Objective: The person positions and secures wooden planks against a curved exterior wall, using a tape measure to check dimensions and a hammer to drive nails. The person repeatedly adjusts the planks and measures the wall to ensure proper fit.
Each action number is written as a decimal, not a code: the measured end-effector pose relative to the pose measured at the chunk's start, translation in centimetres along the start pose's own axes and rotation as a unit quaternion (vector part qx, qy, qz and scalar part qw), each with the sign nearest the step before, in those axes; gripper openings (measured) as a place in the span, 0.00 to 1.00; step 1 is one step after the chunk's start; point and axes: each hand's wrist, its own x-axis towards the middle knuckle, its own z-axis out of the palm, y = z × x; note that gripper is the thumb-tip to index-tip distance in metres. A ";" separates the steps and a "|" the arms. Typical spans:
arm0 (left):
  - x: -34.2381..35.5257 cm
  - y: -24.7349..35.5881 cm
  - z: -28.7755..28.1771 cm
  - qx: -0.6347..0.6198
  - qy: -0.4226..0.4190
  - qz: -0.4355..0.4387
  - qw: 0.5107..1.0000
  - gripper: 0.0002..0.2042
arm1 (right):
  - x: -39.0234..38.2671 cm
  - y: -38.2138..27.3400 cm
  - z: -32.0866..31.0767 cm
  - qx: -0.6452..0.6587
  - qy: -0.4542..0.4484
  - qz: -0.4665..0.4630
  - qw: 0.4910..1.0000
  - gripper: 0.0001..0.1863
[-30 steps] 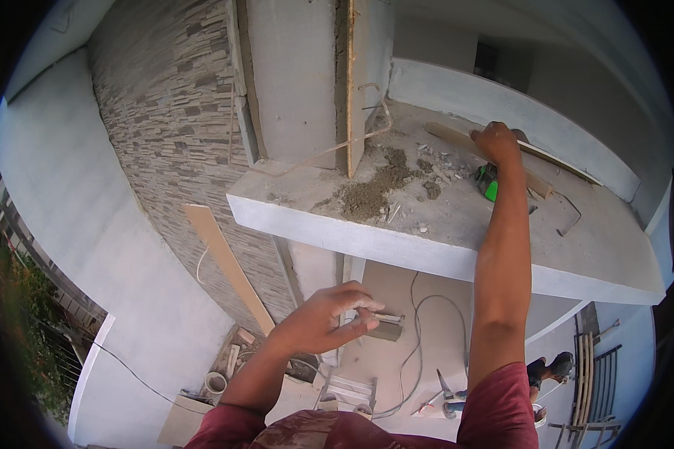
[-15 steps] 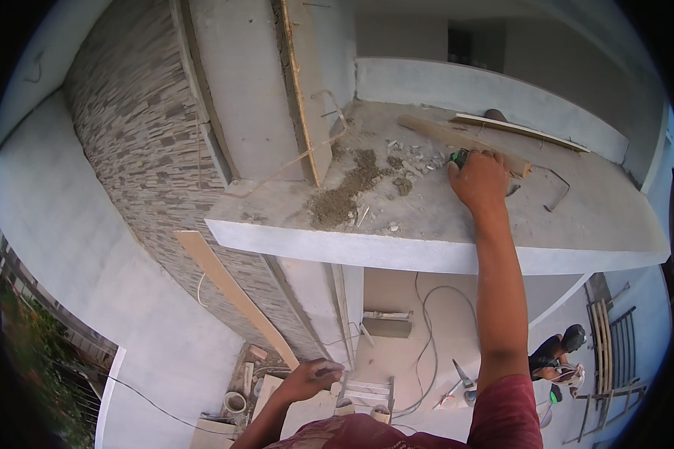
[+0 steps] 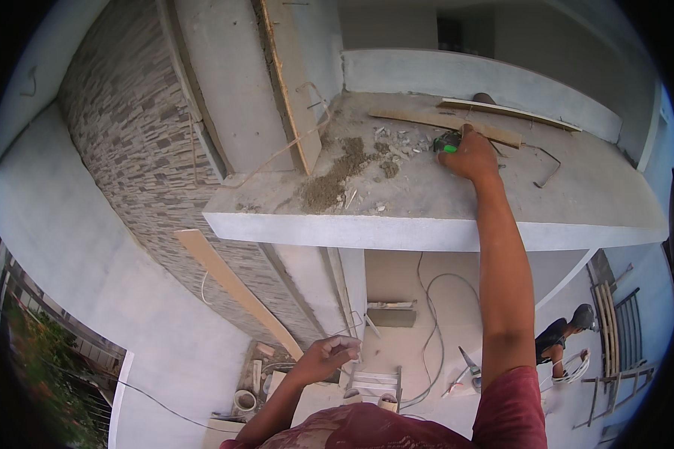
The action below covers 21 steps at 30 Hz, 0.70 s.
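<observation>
Over the concrete ledge (image 3: 591, 187), my right hand (image 3: 473, 156) is closed on a small black-and-green tape measure (image 3: 447, 142); the grip hides part of its shape. A flat wooden strip (image 3: 408, 117) lies just behind that hand, and the fingers overlap its edge. Grey mortar crumbs (image 3: 329, 179) and pale chips (image 3: 398, 138) are scattered to the left of the tape measure. Low in front of my body, my left hand (image 3: 326, 359) hangs in the air with half-curled fingers, a gap showing between thumb and fingers and nothing visible in it.
A pale board (image 3: 517, 117) and a bent metal rod (image 3: 550, 168) lie on the ledge. A long plank (image 3: 240, 284) leans by the stone-clad wall (image 3: 135, 112). Below are a step ladder (image 3: 374, 382), a cable (image 3: 430, 344), a bucket (image 3: 244, 400) and a co-worker (image 3: 565, 337) handling pale loops.
My right hand has shifted slightly and turned, showing more of the tape measure. The wooden strip lies at a different angle. My left hand has risen a little to the right.
</observation>
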 end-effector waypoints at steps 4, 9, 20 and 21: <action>-0.5 1.8 -1.5 -0.087 0.055 0.075 0.992 0.18 | -4.6 -1.2 -1.0 0.133 0.112 -0.025 0.985 0.40; -0.5 5.4 -2.2 -0.214 0.055 0.188 0.957 0.23 | -13.9 -2.9 -0.8 0.384 0.195 -0.127 0.893 0.40; -0.9 6.3 0.2 -0.452 0.028 0.073 0.889 0.35 | -31.8 -6.3 6.6 0.456 -0.247 -0.230 0.823 0.45; -1.4 5.4 -0.4 -0.444 0.017 0.006 0.896 0.32 | -31.8 -5.6 7.0 0.437 -0.293 -0.220 0.822 0.44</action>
